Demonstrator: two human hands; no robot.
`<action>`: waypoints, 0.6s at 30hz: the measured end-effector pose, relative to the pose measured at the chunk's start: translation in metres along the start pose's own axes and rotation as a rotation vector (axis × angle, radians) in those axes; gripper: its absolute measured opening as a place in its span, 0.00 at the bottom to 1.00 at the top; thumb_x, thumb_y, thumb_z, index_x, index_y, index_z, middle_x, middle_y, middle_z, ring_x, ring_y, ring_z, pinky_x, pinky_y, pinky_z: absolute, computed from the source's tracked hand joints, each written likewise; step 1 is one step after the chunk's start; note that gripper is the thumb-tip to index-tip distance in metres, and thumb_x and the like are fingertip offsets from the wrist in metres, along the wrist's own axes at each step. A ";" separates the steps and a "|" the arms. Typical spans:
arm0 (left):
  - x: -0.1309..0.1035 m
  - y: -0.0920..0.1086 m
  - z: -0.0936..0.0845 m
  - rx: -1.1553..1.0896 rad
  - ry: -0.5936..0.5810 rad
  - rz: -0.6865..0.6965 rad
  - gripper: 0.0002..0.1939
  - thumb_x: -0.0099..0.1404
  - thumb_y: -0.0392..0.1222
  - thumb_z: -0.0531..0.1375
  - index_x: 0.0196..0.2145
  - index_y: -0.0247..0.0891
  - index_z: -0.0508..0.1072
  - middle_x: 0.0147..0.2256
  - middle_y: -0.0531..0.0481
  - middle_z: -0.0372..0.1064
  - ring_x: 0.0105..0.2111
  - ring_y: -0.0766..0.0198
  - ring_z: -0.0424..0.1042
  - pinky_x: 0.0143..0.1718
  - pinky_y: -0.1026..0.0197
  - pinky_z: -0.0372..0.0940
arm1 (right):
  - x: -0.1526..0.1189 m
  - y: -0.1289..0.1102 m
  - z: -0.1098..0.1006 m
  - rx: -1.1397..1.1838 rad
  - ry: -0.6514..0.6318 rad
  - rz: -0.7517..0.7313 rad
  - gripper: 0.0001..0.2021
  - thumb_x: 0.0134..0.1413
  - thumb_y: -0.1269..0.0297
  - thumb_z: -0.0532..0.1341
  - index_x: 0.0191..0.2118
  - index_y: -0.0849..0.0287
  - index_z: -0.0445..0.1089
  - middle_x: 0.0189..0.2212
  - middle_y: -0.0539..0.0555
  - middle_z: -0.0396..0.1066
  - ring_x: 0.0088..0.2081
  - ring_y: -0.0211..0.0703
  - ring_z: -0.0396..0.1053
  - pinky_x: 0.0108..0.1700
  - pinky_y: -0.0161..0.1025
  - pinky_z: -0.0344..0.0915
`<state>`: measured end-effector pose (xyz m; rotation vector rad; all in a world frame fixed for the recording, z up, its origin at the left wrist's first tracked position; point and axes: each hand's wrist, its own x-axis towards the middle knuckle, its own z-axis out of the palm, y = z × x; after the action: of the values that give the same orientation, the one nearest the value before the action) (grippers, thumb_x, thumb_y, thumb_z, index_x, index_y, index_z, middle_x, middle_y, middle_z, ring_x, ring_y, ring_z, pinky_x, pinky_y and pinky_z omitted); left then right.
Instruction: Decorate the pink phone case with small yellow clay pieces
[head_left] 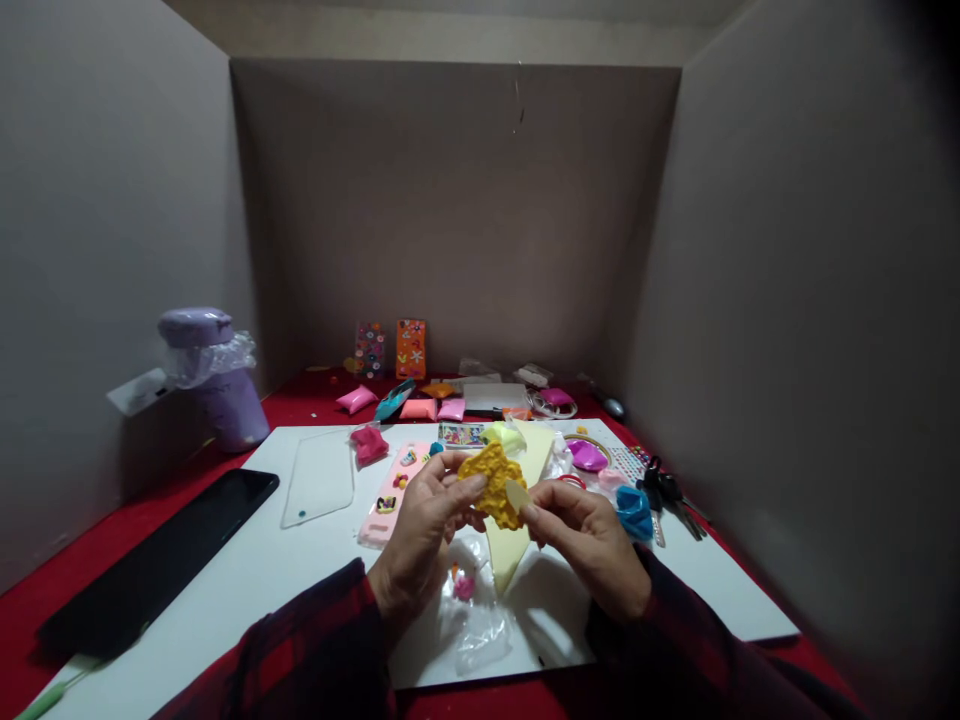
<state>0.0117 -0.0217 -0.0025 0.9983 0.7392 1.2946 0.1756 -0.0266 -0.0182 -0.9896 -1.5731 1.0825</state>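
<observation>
A rough, flattened lump of yellow clay (492, 478) is pinched in my left hand (424, 525), its thumb lying on the front face. In my right hand (589, 540), thumb and fingers hold a small pale yellow flat piece (517, 495), which overlaps the clay's right edge; whether they touch I cannot tell. Beneath both hands lies a pale yellow sheet (510, 555). A pink phone case (384, 510) with small decorations rests left of my left hand. Under the hands is a clear plastic bag (480, 630) with a small pink lump (464, 586).
On the white board (262, 590) lie a clear phone case (319, 480), a black phone (165, 560), a blue packet (634, 512) and keys (667, 495). A purple bottle (225, 390) stands left. Several clay packets (418, 409) and decorated cases (411, 348) are behind.
</observation>
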 end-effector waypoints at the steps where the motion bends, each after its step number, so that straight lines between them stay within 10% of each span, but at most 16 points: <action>1: -0.001 0.001 0.001 -0.022 -0.014 -0.016 0.14 0.55 0.40 0.60 0.40 0.36 0.67 0.35 0.47 0.69 0.29 0.67 0.67 0.27 0.66 0.60 | -0.001 -0.001 0.000 -0.041 0.003 -0.034 0.12 0.51 0.59 0.58 0.24 0.62 0.65 0.20 0.48 0.60 0.23 0.35 0.56 0.26 0.34 0.54; 18: -0.001 -0.007 -0.004 0.045 -0.054 -0.102 0.11 0.54 0.39 0.61 0.35 0.34 0.70 0.30 0.48 0.69 0.27 0.67 0.67 0.26 0.66 0.60 | -0.002 -0.004 0.001 0.029 -0.008 -0.039 0.12 0.51 0.58 0.58 0.24 0.61 0.67 0.23 0.50 0.64 0.23 0.36 0.59 0.26 0.34 0.57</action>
<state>0.0111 -0.0216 -0.0100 1.0152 0.7711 1.1626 0.1742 -0.0298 -0.0146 -0.9331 -1.5726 1.0804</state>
